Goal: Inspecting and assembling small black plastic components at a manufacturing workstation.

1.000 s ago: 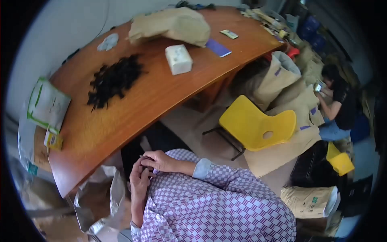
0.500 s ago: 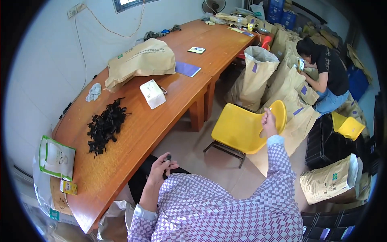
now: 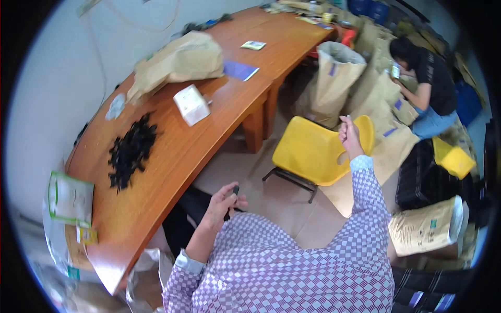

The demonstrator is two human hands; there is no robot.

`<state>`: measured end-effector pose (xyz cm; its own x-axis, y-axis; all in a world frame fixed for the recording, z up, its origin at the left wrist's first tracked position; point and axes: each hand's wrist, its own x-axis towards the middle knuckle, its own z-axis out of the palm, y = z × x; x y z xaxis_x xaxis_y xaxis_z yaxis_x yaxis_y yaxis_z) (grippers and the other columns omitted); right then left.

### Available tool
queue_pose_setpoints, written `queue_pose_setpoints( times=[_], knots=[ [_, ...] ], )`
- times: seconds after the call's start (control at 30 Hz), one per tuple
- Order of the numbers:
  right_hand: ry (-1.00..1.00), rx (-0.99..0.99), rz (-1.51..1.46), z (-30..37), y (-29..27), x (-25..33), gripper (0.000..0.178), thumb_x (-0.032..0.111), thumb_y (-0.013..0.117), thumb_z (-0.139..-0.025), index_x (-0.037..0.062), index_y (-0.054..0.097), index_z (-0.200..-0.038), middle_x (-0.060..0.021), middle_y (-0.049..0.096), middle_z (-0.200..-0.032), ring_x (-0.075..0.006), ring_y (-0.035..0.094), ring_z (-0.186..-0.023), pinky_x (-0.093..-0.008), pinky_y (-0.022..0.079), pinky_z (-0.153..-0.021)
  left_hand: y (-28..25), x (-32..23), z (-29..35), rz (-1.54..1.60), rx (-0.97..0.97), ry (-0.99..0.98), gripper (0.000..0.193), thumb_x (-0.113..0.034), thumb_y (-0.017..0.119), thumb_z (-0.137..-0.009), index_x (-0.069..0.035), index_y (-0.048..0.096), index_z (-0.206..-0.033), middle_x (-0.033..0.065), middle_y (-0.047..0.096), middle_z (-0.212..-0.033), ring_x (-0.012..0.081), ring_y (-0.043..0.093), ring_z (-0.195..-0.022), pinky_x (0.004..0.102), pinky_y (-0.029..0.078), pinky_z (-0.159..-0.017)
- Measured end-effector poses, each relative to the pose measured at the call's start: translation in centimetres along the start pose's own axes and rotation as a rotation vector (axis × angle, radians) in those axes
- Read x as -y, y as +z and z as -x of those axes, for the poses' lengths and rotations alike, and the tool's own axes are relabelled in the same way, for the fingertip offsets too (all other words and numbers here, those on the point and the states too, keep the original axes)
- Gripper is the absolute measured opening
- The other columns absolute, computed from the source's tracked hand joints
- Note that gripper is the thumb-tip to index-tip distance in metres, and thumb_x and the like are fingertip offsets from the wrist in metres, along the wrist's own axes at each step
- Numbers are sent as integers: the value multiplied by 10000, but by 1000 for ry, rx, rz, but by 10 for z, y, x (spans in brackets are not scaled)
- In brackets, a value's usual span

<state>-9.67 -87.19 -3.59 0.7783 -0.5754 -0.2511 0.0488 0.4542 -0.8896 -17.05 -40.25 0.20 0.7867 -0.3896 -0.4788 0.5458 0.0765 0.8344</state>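
My left hand (image 3: 223,205), in front of my torso, has its fingers closed on a small black piece (image 3: 236,190). The rest of that piece shows dark below the fingers, and its kind is not clear. Out to the right, in front of the yellow chair (image 3: 305,148), my right hand (image 3: 350,134) is raised with the fingers pinched together. A tiny light speck shows at its fingertips, too small to name. A pile of small black pieces (image 3: 131,151) lies on the wooden table (image 3: 182,175), apart from both hands.
On the table are a brown paper sack (image 3: 177,62), a white tissue pack (image 3: 191,105) and a purple booklet (image 3: 240,70). Tall paper sacks (image 3: 331,83) stand behind the chair. A person in black (image 3: 430,86) crouches at the right, near black crates (image 3: 417,180).
My left hand has moved a little up and to the right, still holding the black piece. My right hand stays pinched and slightly higher. The whole view has shifted a little.
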Motion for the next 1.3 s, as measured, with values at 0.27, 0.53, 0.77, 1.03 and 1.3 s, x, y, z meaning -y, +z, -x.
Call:
queue_pose_setpoints(
  times=[0.27, 0.53, 0.77, 1.03, 1.3],
  knots=[
    [299, 1122, 464, 248, 200, -112, 339, 278, 419, -991, 68, 504, -1242, 65, 325, -547, -35, 268, -434, -189, 208, -404, -48, 0, 75, 6, -267, 420, 404, -81, 467, -941, -42, 409, -1339, 123, 611, -1103, 154, 627, -934, 152, 375, -507],
    [429, 1460, 435, 354, 270, -167, 374, 282, 408, -1001, 75, 422, -1313, 56, 389, -616, -19, 333, -488, -179, 248, -419, -74, 44, 136, 48, -744, 555, 400, 19, 510, -893, -67, 505, -1283, 3, 555, -990, 60, 507, -869, 191, 429, -761],
    [580, 1527, 497, 392, 284, -176, 361, 273, 430, -994, 75, 414, -1295, 72, 387, -628, -4, 331, -492, -156, 255, -423, -86, 66, 160, 21, -883, 643, 412, 43, 505, -880, -59, 508, -1278, 55, 598, -988, 88, 534, -874, 212, 442, -761],
    [642, 1499, 519, 424, 281, -182, 295, 212, 431, -994, 106, 442, -1269, 89, 381, -618, 8, 327, -485, -156, 235, -412, -81, 82, 176, -49, -1055, 819, 374, 44, 499, -874, -32, 531, -1240, 118, 630, -1020, 164, 611, -896, 265, 488, -754],
    [490, 1682, 699, 415, 298, -205, 233, 190, 427, -994, 93, 512, -1187, 86, 429, -680, 13, 340, -535, -150, 250, -452, -91, 94, 179, -235, -1239, 761, 378, 60, 516, -837, -27, 547, -1204, 185, 627, -1012, 271, 644, -917, 313, 502, -755]
  ],
)
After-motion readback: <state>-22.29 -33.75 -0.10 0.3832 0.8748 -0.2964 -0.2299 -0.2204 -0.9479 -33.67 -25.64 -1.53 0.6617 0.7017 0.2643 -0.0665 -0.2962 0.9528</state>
